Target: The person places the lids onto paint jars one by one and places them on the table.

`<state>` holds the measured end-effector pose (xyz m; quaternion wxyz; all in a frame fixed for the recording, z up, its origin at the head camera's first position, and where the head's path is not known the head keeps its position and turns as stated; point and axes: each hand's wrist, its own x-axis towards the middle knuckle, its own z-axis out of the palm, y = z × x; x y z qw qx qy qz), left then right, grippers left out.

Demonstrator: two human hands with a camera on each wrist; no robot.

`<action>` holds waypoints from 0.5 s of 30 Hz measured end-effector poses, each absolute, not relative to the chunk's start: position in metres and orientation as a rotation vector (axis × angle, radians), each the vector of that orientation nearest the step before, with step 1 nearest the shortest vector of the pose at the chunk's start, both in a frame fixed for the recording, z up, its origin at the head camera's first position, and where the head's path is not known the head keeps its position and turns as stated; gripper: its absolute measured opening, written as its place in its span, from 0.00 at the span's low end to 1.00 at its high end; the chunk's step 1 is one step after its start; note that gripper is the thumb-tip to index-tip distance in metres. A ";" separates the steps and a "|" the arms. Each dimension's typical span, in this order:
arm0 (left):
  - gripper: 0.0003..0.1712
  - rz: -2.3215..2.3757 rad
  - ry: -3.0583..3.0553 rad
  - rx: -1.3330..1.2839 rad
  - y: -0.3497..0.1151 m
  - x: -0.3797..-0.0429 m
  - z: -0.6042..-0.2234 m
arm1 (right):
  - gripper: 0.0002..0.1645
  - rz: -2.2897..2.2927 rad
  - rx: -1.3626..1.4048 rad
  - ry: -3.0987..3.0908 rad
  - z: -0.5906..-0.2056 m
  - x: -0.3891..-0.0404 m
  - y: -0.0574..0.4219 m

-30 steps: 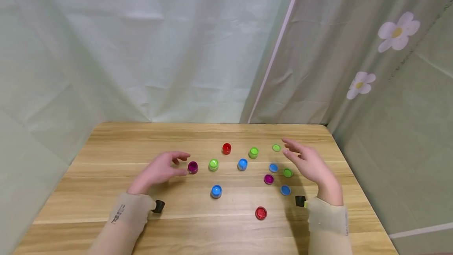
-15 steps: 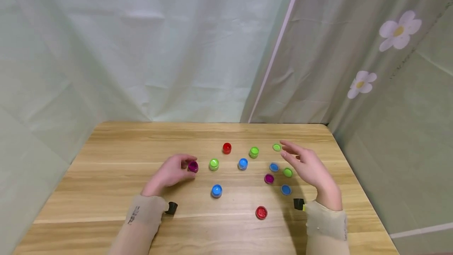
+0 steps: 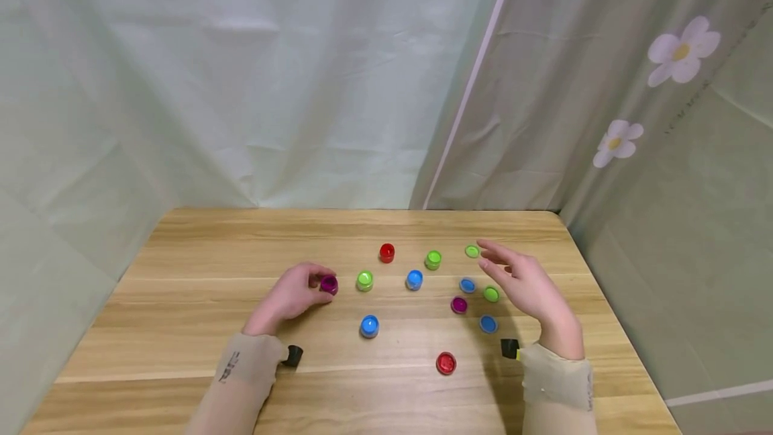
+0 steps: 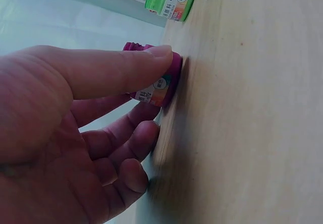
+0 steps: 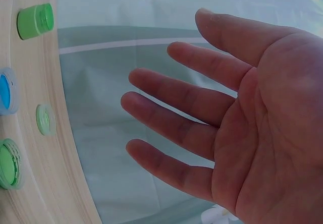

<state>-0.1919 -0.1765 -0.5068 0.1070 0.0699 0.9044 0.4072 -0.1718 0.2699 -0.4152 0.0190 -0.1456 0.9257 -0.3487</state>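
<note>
My left hand holds a small purple paint jar between thumb and fingers. The jar stands on the table at centre left, its lid off. In the left wrist view the thumb lies across the labelled purple jar, while the lower fingers curl loosely beside it. To its right stands an open light green paint jar. My right hand, raised over the table's right side, has its fingers spread and holds nothing. Near it lie a light green lid, a blue lid and a green lid.
Other uncapped jars stand mid-table: red, green and two blue ones, one blue jar nearer the front. Also lying at right are a purple lid, another blue lid and a red lid. Curtains hang behind the table.
My left hand has moved right to the purple jar and closed its thumb and fingers on it. The right hand has shifted only slightly. The jars and lids stay in place.
</note>
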 end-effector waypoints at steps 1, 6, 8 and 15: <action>0.25 1.198 2.668 0.205 -0.177 -0.192 -0.507 | 0.32 -1.080 -0.450 2.874 -0.415 -0.172 0.270; 0.25 1.261 2.693 0.213 -0.178 -0.191 -0.506 | 0.31 -1.060 -0.434 2.866 -0.416 -0.170 0.269; 0.26 1.325 2.693 0.217 -0.178 -0.190 -0.503 | 0.31 -1.032 -0.435 2.852 -0.417 -0.170 0.268; 0.27 1.593 2.637 0.230 -0.170 -0.185 -0.482 | 0.32 -0.876 -0.336 2.708 -0.423 -0.170 0.256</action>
